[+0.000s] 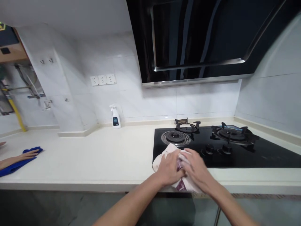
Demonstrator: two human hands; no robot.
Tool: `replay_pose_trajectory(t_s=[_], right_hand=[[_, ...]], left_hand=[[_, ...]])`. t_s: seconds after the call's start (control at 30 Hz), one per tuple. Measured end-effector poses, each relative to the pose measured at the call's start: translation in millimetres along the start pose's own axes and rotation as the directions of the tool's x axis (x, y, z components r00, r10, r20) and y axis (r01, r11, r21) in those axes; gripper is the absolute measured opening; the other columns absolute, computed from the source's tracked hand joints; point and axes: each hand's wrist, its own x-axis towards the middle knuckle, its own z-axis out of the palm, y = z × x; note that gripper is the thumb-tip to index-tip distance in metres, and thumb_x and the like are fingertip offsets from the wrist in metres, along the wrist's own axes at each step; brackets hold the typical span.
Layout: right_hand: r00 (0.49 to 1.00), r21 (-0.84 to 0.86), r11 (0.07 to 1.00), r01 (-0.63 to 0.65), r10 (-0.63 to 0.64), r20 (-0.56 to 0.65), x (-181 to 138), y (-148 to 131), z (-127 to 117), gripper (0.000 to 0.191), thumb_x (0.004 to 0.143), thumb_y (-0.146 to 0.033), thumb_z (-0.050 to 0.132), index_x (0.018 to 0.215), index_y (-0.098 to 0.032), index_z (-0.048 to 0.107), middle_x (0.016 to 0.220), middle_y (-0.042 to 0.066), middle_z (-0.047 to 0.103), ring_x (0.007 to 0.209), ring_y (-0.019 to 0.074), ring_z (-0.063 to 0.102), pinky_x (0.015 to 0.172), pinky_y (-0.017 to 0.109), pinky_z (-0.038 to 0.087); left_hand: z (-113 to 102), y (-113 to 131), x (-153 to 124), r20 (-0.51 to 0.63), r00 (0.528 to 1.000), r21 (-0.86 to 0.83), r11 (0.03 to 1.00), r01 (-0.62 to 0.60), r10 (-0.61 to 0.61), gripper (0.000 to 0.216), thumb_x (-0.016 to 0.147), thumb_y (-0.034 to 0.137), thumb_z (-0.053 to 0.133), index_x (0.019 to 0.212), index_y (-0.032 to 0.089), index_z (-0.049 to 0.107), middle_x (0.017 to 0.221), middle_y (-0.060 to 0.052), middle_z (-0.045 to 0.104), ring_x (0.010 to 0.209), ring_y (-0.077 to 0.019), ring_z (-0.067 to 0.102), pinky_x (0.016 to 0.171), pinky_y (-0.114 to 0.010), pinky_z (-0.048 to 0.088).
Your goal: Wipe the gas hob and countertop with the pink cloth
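A white and purple cloth (157, 162) lies bunched over the front left corner of the black gas hob (235, 160), part of it hanging at the counter's front edge. My left hand (168, 168) presses on the cloth with its fingers curled into it. Close against it, my right hand (195, 166) also grips the cloth, its fingers bent over the folds. Just behind the hands is the left burner (176, 137), with no pan support over it. Two black control knobs (209, 149) stand to the right of my right hand.
A removed pan support (187, 127) rests at the hob's back edge. The right burner (231, 135) has its support on. A white spray bottle (115, 117) stands against the wall. At far left, another person's hand (29, 154) lies on a blue cloth (17, 165). A black range hood (195, 40) overhangs the hob.
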Motion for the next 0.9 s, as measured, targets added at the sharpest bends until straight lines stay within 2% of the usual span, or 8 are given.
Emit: replay_pose_trajectory(t_s=[0.1, 0.17, 0.27, 0.4, 0.53, 0.67, 0.8, 0.9], right_hand=[[0.952, 0.112, 0.989, 0.096, -0.124, 0.279, 13.0, -44.1, 13.0, 0.06, 0.106, -0.056, 0.033, 0.159, -0.028, 0.039, 0.161, 0.01, 0.043, 0.147, 0.0275, 0.038, 0.122, 0.049, 0.029], [0.908, 0.063, 0.992, 0.11, -0.126, 0.398, 22.2, -58.5, 20.3, 0.059, 0.103, -0.061, 0.041, 0.156, -0.035, 0.043, 0.165, 0.009, 0.037, 0.151, 0.0347, 0.03, 0.122, 0.059, 0.021], [0.896, -0.027, 0.992, 0.12, -0.096, 0.434, 38.5, -56.4, 25.2, 0.051, 0.099, -0.063, 0.049, 0.143, -0.038, 0.057, 0.164, 0.008, 0.038, 0.148, 0.04, 0.032, 0.117, 0.066, 0.022], [0.922, -0.155, 0.987, -0.043, 0.099, 0.373, 61.5, -20.1, 21.2, 0.05, 0.102, -0.058, 0.041, 0.138, -0.03, 0.06, 0.155, 0.013, 0.048, 0.141, 0.0359, 0.041, 0.115, 0.061, 0.025], [0.861, -0.33, 0.887, -0.323, 0.42, 0.286, 82.4, 25.6, 9.4, 0.061, 0.101, -0.061, 0.039, 0.149, -0.025, 0.05, 0.161, 0.018, 0.037, 0.144, 0.0429, 0.035, 0.113, 0.062, 0.023], [0.823, -0.372, 0.831, -0.414, 0.516, 0.239, 98.5, 38.9, 2.6, 0.062, 0.1, -0.059, 0.037, 0.143, -0.017, 0.052, 0.144, 0.022, 0.051, 0.134, 0.0443, 0.045, 0.107, 0.061, 0.03], [0.831, -0.355, 0.845, -0.4, 0.498, 0.248, 95.6, 4.1, 10.9, 0.066, 0.1, -0.061, 0.034, 0.142, -0.013, 0.051, 0.141, 0.026, 0.052, 0.132, 0.0467, 0.045, 0.105, 0.064, 0.029], [0.869, -0.288, 0.914, -0.284, 0.373, 0.325, 79.1, -41.7, 24.3, 0.064, 0.099, -0.066, 0.038, 0.142, -0.021, 0.052, 0.145, 0.019, 0.052, 0.133, 0.0414, 0.045, 0.107, 0.061, 0.029]], left_hand=[[-19.7, -33.0, -22.1, -0.182, 0.98, -0.101, 0.993, 0.064, -0.081, 0.075, 0.093, 0.041, 0.05, 0.161, 0.015, 0.031, 0.164, -0.017, 0.04, 0.149, -0.0295, 0.041, 0.124, -0.049, 0.033], [-39.3, -65.3, -47.2, -0.279, 0.94, -0.04, 0.981, 0.192, -0.195, 0.065, 0.093, 0.035, 0.046, 0.155, 0.015, 0.041, 0.16, -0.017, 0.046, 0.148, -0.0297, 0.042, 0.124, -0.05, 0.032], [-68.3, -112.5, -88.1, -0.252, 0.911, 0.043, 0.937, 0.347, -0.326, 0.049, 0.096, 0.039, 0.043, 0.138, 0.022, 0.059, 0.143, -0.011, 0.063, 0.134, -0.0297, 0.056, 0.116, -0.05, 0.043], [-87.3, -147.1, -124.3, -0.155, 0.923, 0.127, 0.92, 0.372, -0.352, 0.043, 0.097, 0.048, 0.043, 0.12, 0.026, 0.072, 0.137, -0.007, 0.068, 0.131, -0.0287, 0.06, 0.112, -0.046, 0.047], [-83.8, -147.9, -129.1, -0.179, 0.908, 0.178, 0.895, 0.409, -0.379, 0.043, 0.096, 0.049, 0.044, 0.119, 0.028, 0.073, 0.14, -0.006, 0.067, 0.136, -0.0287, 0.057, 0.115, -0.049, 0.043], [-78.0, -137.1, -121.5, -0.208, 0.876, 0.246, 0.844, 0.478, -0.435, 0.046, 0.096, 0.054, 0.048, 0.128, 0.031, 0.07, 0.149, -0.007, 0.061, 0.143, -0.0297, 0.049, 0.115, -0.051, 0.04], [-77.7, -130.3, -117.0, -0.184, 0.876, 0.316, 0.817, 0.482, -0.446, 0.057, 0.097, 0.057, 0.048, 0.143, 0.027, 0.062, 0.16, -0.012, 0.049, 0.149, -0.032, 0.042, 0.118, -0.054, 0.035], [-78.2, -129.8, -115.4, -0.144, 0.877, 0.336, 0.81, 0.48, -0.459, 0.056, 0.098, 0.057, 0.047, 0.143, 0.028, 0.063, 0.159, -0.01, 0.051, 0.149, -0.0313, 0.043, 0.118, -0.053, 0.034]])
